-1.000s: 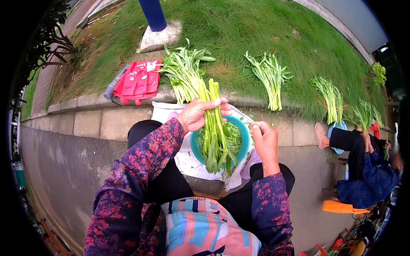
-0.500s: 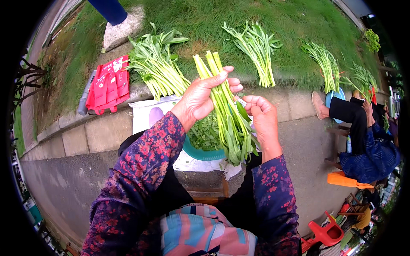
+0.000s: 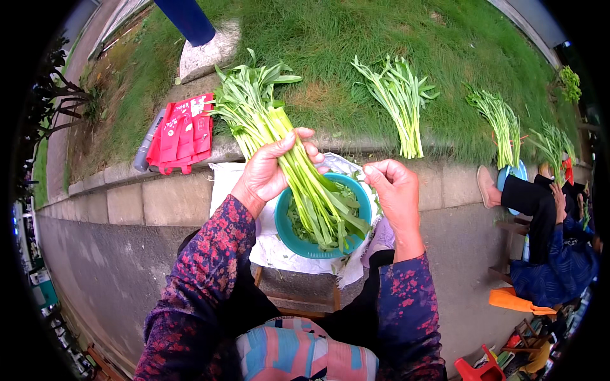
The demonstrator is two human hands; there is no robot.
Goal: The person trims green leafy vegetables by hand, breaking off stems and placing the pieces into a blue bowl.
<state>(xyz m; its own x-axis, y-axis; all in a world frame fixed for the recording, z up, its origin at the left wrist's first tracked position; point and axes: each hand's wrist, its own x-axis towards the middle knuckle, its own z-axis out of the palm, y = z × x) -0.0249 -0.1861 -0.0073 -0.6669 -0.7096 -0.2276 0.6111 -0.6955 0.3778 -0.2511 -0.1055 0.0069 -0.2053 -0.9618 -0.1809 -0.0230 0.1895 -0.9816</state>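
Note:
My left hand (image 3: 267, 170) is closed around a bunch of leafy green vegetables (image 3: 303, 181) with long pale stalks, like water spinach. The cut stalk ends point up and away, and the leaves hang toward me over a teal basin (image 3: 281, 230). Plucked green leaves lie inside the basin, partly covered by the bunch. To the right of the bunch, apart from it, my right hand (image 3: 397, 190) is closed with thumb and forefinger pinched together. Whatever is between those fingertips is too small to make out. Under the basin lies a white sack-like sheet (image 3: 265, 254).
A larger greens bundle (image 3: 248, 105) leans on the kerb behind my left hand; another bundle (image 3: 401, 111) lies on the grass. Left are a red bag (image 3: 184, 140) and a grey cylinder (image 3: 147, 143). At right sits another person (image 3: 546, 267), near a red plastic stool (image 3: 480, 369).
The bunch in my left hand has shifted left and lower, over the basin. My right hand has moved away from the bunch's leaves, leaving a gap between them. The view has shifted slightly.

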